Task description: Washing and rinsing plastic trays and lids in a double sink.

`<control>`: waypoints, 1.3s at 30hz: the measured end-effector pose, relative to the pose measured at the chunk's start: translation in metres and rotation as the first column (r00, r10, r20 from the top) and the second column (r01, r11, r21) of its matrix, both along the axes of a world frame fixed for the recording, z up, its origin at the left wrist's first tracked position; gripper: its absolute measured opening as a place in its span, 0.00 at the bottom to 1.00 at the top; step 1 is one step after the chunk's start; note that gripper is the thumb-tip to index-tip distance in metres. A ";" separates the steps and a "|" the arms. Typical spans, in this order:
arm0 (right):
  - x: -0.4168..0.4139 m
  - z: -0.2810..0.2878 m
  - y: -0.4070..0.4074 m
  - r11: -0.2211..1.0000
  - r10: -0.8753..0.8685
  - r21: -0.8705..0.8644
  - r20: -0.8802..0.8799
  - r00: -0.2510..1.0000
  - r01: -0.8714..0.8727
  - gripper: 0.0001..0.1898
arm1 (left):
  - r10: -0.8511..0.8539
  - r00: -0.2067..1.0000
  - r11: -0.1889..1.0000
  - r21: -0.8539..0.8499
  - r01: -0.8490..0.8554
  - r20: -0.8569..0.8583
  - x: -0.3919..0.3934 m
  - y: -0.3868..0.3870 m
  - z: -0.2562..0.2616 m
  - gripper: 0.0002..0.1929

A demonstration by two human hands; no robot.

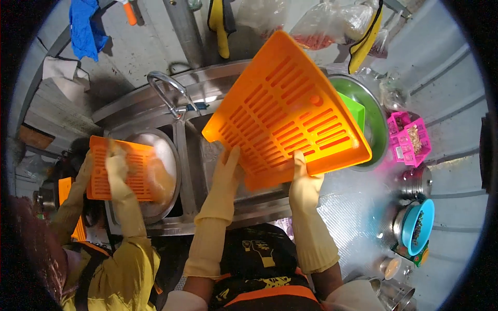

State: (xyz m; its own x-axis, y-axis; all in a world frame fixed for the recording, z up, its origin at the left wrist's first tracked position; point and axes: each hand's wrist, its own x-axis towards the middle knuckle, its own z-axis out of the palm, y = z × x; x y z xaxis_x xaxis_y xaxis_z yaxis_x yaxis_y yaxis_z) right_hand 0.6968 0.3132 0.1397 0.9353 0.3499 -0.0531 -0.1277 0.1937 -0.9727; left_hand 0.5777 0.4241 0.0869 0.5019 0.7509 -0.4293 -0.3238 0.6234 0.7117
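Note:
My left hand (229, 165), in a cream rubber glove, grips the lower left edge of a slotted orange plastic basket (272, 116). At the basket's lower right edge, my gloved right hand (305, 169) has its thumb over the rim. The basket is held tilted above the right bowl of a stainless steel double sink (210, 155). Part of a green metal-rimmed basin (379, 128) and a light green container (358, 110) shows behind the basket's right side. My fingers beneath the basket are partly hidden.
At left, a co-worker's gloved hands hold another orange basket (99, 171) over a round basin of suds (165, 147). A chrome faucet (163, 77) stands behind the sink. On the right are a pink divided container (404, 147), a blue bowl (428, 221) and steel vessels (418, 182).

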 end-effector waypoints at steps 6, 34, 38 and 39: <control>0.018 0.024 -0.005 0.979 -0.039 0.175 -0.345 0.938 0.105 0.24 | 0.040 0.990 0.994 0.096 -0.053 0.134 0.005 0.011 0.018 0.20; -0.005 -0.034 0.135 0.733 0.457 -0.288 -0.463 0.759 -0.617 0.27 | 0.434 0.881 0.899 -0.148 -0.411 0.190 -0.076 -0.014 -0.049 0.33; -0.016 -0.025 0.128 0.583 0.681 -0.724 0.189 0.708 -0.368 0.31 | 0.472 0.862 0.874 -0.224 -0.431 0.186 -0.085 -0.021 -0.063 0.29; -0.021 -0.023 0.122 0.593 0.713 -0.755 0.331 0.618 -0.280 0.32 | 0.503 0.846 0.852 -0.268 -0.450 0.178 -0.088 -0.023 -0.067 0.27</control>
State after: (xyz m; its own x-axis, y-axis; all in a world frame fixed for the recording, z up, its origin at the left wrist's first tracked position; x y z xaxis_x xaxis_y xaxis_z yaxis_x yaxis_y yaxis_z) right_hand 0.6758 0.4351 0.1162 0.5189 0.8547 0.0154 0.5818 -0.3398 -0.7389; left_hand 0.4902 0.4016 0.0199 0.2097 0.8292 -0.5181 -0.7583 0.4725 0.4492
